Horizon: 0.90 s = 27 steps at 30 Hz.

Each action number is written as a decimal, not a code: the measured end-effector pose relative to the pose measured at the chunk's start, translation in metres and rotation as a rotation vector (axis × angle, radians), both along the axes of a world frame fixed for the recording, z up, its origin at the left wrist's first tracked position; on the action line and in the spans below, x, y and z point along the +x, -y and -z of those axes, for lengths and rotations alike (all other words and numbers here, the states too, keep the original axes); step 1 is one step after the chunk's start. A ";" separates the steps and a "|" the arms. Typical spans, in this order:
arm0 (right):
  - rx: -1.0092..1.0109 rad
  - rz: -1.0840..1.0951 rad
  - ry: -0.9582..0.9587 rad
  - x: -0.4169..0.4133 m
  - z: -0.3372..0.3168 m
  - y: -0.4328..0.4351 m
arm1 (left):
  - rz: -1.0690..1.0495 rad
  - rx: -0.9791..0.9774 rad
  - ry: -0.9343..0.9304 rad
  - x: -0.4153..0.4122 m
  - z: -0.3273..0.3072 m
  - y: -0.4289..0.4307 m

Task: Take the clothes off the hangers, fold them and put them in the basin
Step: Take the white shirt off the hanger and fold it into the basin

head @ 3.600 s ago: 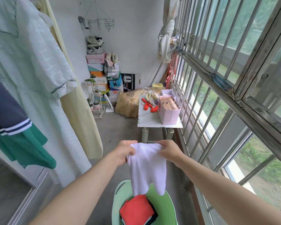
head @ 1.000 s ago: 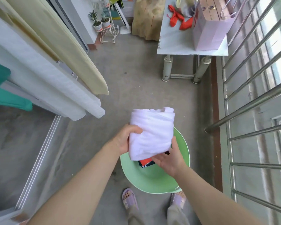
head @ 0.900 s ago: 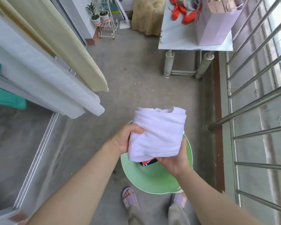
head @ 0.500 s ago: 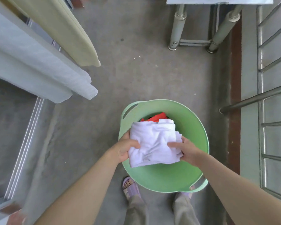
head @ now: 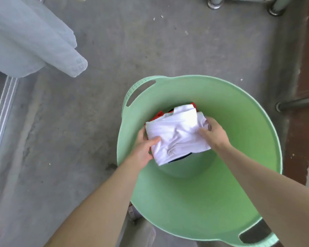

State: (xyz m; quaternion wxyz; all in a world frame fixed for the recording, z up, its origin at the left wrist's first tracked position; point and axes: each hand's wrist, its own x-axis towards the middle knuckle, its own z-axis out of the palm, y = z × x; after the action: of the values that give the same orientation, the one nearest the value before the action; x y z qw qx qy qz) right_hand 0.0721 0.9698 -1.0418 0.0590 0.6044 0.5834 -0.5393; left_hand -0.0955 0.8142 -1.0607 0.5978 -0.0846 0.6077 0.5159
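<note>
A folded white garment (head: 177,134) lies deep inside the light green basin (head: 239,125), on top of a red and dark folded garment (head: 158,114) that peeks out at its far left edge. My left hand (head: 144,147) grips the white garment's near left edge, thumb on top. My right hand (head: 212,134) grips its right edge with curled fingers. Both forearms reach down into the basin.
The basin stands on a grey concrete floor (head: 96,122). A hanging pale white garment (head: 30,40) droops at the upper left. Metal table legs (head: 214,2) show at the top, a window rail post (head: 296,103) at the right, a sliding-door track (head: 0,118) at the left.
Both hands have lowered the folded white garment from above the basin down onto the red clothes inside it. The view has dropped closer to the basin.
</note>
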 end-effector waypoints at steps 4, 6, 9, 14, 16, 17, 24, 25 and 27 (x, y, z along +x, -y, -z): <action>0.225 -0.019 0.065 0.004 0.031 0.007 | 0.276 -0.281 -0.701 0.010 0.035 0.011; 0.456 -0.230 0.066 0.010 0.040 0.017 | 0.497 -0.196 -1.023 0.022 0.040 0.013; 0.592 -0.590 0.135 0.014 0.053 0.032 | 0.805 -0.161 -1.254 0.030 0.042 0.012; 0.210 -0.554 0.291 0.012 0.051 0.033 | 1.155 -0.327 -1.082 0.023 0.036 0.006; 0.224 -0.508 0.268 0.013 0.040 0.028 | 1.156 -0.339 -1.001 0.016 0.024 0.005; 0.235 -0.500 0.250 0.015 0.034 0.024 | 1.137 -0.334 -0.956 0.013 0.018 0.004; 0.231 -0.497 0.135 0.012 -0.045 0.003 | 1.109 -0.368 -0.865 -0.008 -0.058 -0.007; 0.225 -0.500 0.132 0.008 -0.054 0.001 | 1.083 -0.359 -0.898 -0.009 -0.069 -0.011; 0.224 -0.534 0.130 0.001 -0.080 0.002 | 1.042 -0.349 -0.968 -0.008 -0.097 -0.013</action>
State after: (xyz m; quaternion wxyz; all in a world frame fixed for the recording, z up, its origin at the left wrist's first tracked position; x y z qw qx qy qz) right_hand 0.0728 0.9675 -0.9617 0.1689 0.4655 0.7728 -0.3969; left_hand -0.1036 0.8276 -0.9640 0.4080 0.3590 0.8385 0.0400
